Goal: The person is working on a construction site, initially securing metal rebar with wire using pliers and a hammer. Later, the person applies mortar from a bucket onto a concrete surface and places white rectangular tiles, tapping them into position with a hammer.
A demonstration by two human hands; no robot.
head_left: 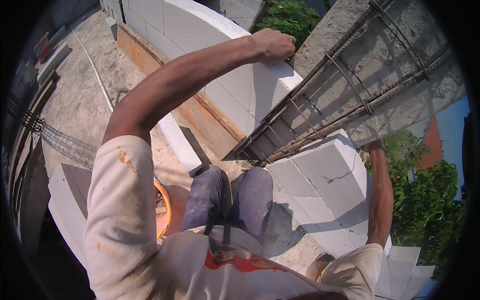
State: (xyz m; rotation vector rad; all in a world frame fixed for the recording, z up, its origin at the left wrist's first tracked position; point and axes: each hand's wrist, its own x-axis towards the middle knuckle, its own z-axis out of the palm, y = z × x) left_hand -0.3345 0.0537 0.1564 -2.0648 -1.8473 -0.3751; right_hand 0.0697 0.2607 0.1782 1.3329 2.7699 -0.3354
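My left hand [274, 46] is closed at the top of the left white block wall [227, 97], near its end by the rebar. What its curled fingers hold, if anything, I cannot make out. My right arm reaches around the far side of the right white block wall [325, 175]. Only the back part of my right hand [372, 146] shows there, beside the concrete column; its fingers are hidden. Between the two walls runs a cage of steel rebar [345, 62] with thin cross ties, set against the rough concrete column [400, 100].
A rusty formwork board [187, 110] lies along the left wall's foot. Near my legs are a loose white block [180, 145] and an orange bucket [162, 210]. Another pale block [70, 200] stands at left. A white pipe [92, 65] crosses the concrete floor. Green foliage [420, 200] grows beyond the right wall.
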